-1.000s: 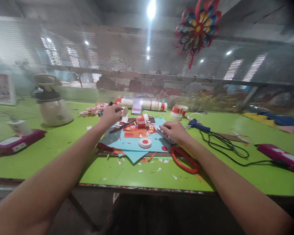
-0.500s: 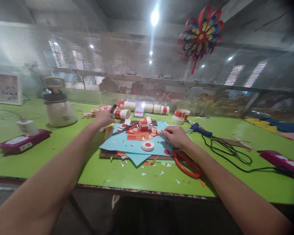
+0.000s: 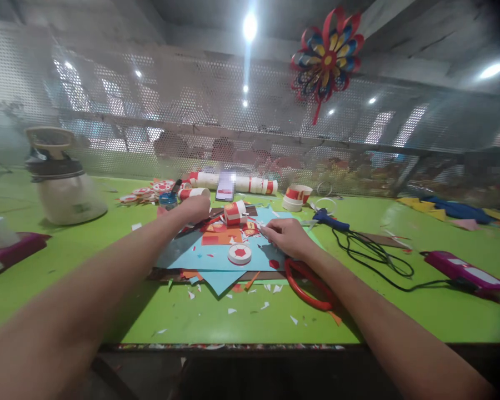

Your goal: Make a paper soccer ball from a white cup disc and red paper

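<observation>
My left hand (image 3: 196, 209) is bent over the left edge of the light blue paper (image 3: 220, 283), beside a red and white paper cup (image 3: 235, 213) lying on its side. Its fingertips are hidden, and a dark scissor-like shape shows partly beneath it. My right hand (image 3: 289, 236) rests at the paper's right side, thumb and fingers pinched on a small white piece (image 3: 264, 229) that I cannot make out well. A red loop handle (image 3: 308, 297) lies below its wrist. Between the hands are a white disc with a red centre (image 3: 239, 254) and orange paper (image 3: 221, 238).
A glue gun (image 3: 332, 220) with a black cable lies to the right, near a purple power strip (image 3: 469, 272). Behind stand a phone (image 3: 225, 186), joined cups (image 3: 254, 184) and stacked cups (image 3: 295, 197). A sprayer (image 3: 66, 183) stands left. Paper scraps litter the green table (image 3: 183, 322).
My left hand has moved right, from beside the blue jar to over the paper's edge. My right hand stays near the same spot; the view has shifted right.
</observation>
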`<action>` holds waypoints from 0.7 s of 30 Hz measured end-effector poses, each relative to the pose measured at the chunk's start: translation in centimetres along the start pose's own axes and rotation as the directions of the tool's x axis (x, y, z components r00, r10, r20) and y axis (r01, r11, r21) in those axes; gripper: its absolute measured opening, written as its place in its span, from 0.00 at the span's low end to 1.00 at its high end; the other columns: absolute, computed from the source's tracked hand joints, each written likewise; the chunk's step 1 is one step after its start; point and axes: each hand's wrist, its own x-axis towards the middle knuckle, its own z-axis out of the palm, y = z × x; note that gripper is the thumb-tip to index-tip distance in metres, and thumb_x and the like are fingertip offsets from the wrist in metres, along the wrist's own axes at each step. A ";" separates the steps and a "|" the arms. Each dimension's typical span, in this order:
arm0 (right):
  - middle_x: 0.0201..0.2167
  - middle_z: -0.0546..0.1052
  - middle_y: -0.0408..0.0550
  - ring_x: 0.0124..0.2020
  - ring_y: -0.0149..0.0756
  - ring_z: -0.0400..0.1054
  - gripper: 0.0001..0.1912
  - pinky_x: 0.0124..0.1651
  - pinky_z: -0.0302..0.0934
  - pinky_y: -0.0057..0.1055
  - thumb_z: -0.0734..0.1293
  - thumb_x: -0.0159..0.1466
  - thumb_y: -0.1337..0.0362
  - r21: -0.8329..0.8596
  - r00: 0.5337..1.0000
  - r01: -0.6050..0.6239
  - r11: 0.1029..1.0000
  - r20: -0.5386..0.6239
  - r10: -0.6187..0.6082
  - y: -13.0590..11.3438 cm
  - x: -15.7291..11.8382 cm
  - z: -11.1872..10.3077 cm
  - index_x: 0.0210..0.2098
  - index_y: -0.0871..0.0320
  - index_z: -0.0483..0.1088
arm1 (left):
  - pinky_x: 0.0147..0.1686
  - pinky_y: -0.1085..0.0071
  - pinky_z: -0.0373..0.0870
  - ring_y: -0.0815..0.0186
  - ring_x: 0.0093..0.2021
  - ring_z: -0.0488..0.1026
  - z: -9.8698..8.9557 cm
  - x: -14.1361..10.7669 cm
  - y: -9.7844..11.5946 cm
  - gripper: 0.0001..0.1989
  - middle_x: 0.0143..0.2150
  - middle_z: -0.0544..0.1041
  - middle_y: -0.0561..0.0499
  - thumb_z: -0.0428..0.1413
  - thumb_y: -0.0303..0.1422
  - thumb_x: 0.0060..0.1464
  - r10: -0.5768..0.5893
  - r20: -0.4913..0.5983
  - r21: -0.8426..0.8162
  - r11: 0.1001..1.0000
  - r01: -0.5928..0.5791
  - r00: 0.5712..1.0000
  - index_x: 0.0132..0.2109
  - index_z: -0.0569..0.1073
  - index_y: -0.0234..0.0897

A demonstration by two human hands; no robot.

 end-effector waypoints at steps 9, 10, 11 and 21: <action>0.16 0.71 0.42 0.20 0.29 0.60 0.17 0.27 0.51 0.27 0.63 0.63 0.64 0.005 1.000 0.010 1.000 -0.029 -0.010 -0.2 0.1 -0.2 0.18 0.60 0.69 | 0.45 0.57 0.73 0.58 0.48 0.73 -1.1 1.0 0.3 0.17 0.53 0.72 0.44 0.55 0.36 0.60 0.082 0.090 0.095 0.991 -0.090 0.993 0.54 0.69 0.36; 0.16 0.71 0.42 0.20 0.29 0.60 0.17 0.27 0.51 0.27 0.63 0.63 0.65 0.006 0.999 0.010 1.000 -0.030 -0.010 -0.1 0.1 -0.2 0.18 0.60 0.69 | 0.45 0.57 0.73 0.58 0.48 0.73 -1.2 1.0 0.4 0.17 0.53 0.72 0.44 0.55 0.36 0.60 0.085 0.091 0.101 0.990 -0.094 0.992 0.54 0.69 0.36; 0.16 0.71 0.42 0.20 0.29 0.60 0.17 0.27 0.51 0.27 0.63 0.63 0.65 0.007 0.999 0.010 1.000 -0.031 -0.010 -0.1 0.1 -0.2 0.18 0.60 0.69 | 0.45 0.57 0.73 0.58 0.48 0.73 -1.3 1.0 0.6 0.17 0.53 0.72 0.44 0.55 0.36 0.60 0.086 0.092 0.106 0.990 -0.096 0.992 0.54 0.69 0.36; 0.17 0.72 0.43 0.21 0.30 0.61 0.17 0.27 0.51 0.27 0.63 0.63 0.63 0.003 1.000 0.008 1.000 -0.028 -0.008 0.2 0.1 -0.2 0.19 0.60 0.70 | 0.45 0.56 0.73 0.58 0.48 0.73 -0.9 2.7 1.4 0.17 0.53 0.71 0.44 0.55 0.36 0.60 0.118 -0.012 0.028 0.993 -0.117 0.993 0.54 0.69 0.35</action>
